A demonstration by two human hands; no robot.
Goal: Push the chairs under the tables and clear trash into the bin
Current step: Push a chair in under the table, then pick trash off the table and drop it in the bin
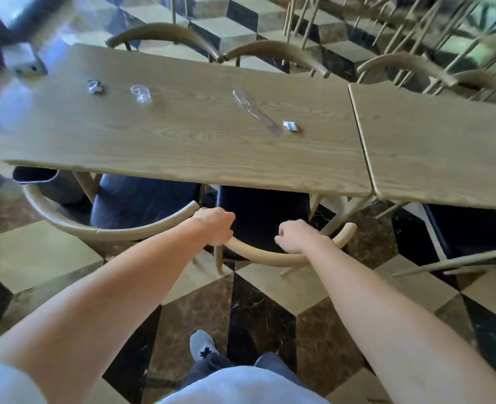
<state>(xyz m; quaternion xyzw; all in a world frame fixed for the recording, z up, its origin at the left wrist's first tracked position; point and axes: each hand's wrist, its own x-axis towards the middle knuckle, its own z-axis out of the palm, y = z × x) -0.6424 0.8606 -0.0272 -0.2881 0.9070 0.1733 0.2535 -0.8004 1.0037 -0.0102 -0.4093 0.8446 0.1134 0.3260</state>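
A wooden chair with a curved backrest (pixel 262 256) and a dark seat stands in front of me, its seat partly beneath the long wooden table (pixel 182 147). My left hand (pixel 216 225) grips the left part of the backrest and my right hand (pixel 294 236) grips the right part. On the tabletop lie a crumpled wrapper (pixel 95 86), a clear plastic cup (pixel 141 93) on its side, a clear plastic knife (pixel 257 113) and another small wrapper (pixel 290 126).
A second chair (pixel 104 231) stands to the left, tucked in beside a dark bin (pixel 37 174) under the table's left end. Another table (pixel 444 147) adjoins on the right, with a chair (pixel 468 258) below it. More chairs line the far side. The floor is checkered tile.
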